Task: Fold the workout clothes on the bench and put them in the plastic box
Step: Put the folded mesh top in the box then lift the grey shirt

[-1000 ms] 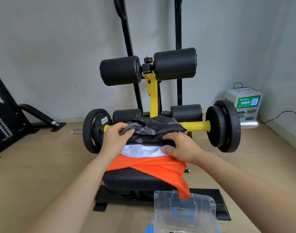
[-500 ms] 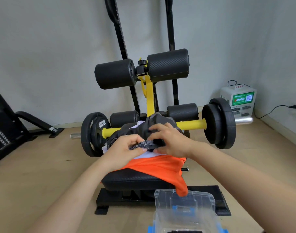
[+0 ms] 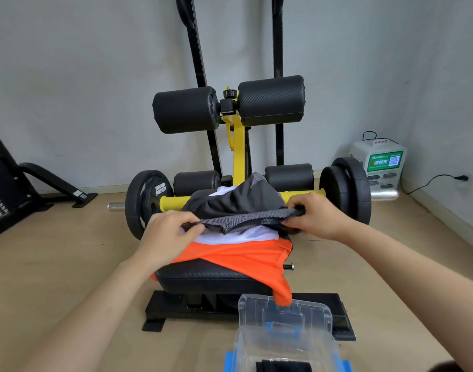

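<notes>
A pile of clothes lies on the black padded bench (image 3: 211, 279). On top is a dark grey garment (image 3: 238, 204); its patterned waistband is stretched between my hands. My left hand (image 3: 166, 232) pinches the band's left end and my right hand (image 3: 314, 217) grips its right end. Under it lie a white garment (image 3: 243, 234) and an orange garment (image 3: 246, 257), whose corner hangs off the bench front. The clear plastic box (image 3: 283, 336) with blue latches stands on the floor in front of the bench, lid raised, something dark inside.
Behind the pile are black roller pads (image 3: 227, 106) on a yellow post, and a yellow bar with black weight plates (image 3: 345, 191) at both ends. A white charging station (image 3: 380, 165) stands by the right wall. Black equipment (image 3: 7, 183) stands at the left.
My hands have moved apart, pulling the grey garment's waistband out wide and lifting it; one second ago they rested on the pile. The view has shifted a little.
</notes>
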`<state>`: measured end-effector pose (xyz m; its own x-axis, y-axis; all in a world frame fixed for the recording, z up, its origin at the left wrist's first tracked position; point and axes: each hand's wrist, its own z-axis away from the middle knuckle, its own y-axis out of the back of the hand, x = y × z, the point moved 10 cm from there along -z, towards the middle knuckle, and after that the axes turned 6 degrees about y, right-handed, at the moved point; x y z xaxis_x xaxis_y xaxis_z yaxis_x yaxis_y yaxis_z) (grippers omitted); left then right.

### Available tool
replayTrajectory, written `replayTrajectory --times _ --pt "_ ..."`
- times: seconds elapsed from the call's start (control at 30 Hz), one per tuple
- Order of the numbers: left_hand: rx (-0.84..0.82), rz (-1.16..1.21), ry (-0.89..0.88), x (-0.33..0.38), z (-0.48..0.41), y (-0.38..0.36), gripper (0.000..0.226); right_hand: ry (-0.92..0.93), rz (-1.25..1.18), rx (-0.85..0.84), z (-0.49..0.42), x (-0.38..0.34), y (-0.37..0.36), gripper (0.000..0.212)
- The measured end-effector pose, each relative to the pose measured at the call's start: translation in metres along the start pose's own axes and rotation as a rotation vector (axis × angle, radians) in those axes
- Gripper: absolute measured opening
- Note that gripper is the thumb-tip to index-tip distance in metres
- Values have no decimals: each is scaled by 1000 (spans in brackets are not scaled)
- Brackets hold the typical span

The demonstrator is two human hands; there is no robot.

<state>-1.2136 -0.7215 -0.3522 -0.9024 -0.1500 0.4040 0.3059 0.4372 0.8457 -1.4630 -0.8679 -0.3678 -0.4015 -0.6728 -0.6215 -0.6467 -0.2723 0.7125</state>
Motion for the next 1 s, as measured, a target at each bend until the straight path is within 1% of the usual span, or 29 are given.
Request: replayTrajectory --times 0.07,0.1,0.13,0.2,0.23,0.27,0.33,0.43,0.53,0.6,0.67,0.77,0.87,0.9,0.93,1.0 --pt "3 71 58 -6 -3 1 17 -153 -250 64 8 17 8 24" --pt "-13 146 86 -7 -6 -1 18 -209 -338 97 11 24 11 25" --pt "-20 243 100 -4 -9 -2 20 -252 -408 134 14 31 14 23" --pt "-11 427 108 10 -16 0 20 -323 -496 197 20 39 22 8" --pt "5 503 110 19 -18 3 18 -346 -525 223 23 39 26 7" --pt "27 569 111 29 -20 6 17 -354 -545 240 25 40 30 13" --pt "44 700 112 48 -24 10 18 -329 -530 248 31 35 42 13" --pt "31 929 147 66 -28 10 21 -237 -517 195 38 19 56 16" --pt "87 1082 189 72 -32 17 21 -156 -483 221 43 13 73 13" --pt "93 1166 249 68 -34 14 21 -153 -457 229 45 16 79 9" --pt "34 1208 334 65 -35 1 21 -189 -487 236 50 21 81 13" --pt "-46 1221 417 65 -32 -16 21 -285 -580 271 53 30 80 30" --pt "-8 1155 418 62 -32 -14 21 -331 -592 329 55 35 88 38" --pt "5 1120 405 60 -32 -12 21 -344 -607 357 56 37 92 39" --pt "2 1078 386 60 -33 -10 20 -354 -621 386 57 40 95 35" --pt "-44 963 325 61 -33 -9 19 -356 -632 453 59 45 105 22"
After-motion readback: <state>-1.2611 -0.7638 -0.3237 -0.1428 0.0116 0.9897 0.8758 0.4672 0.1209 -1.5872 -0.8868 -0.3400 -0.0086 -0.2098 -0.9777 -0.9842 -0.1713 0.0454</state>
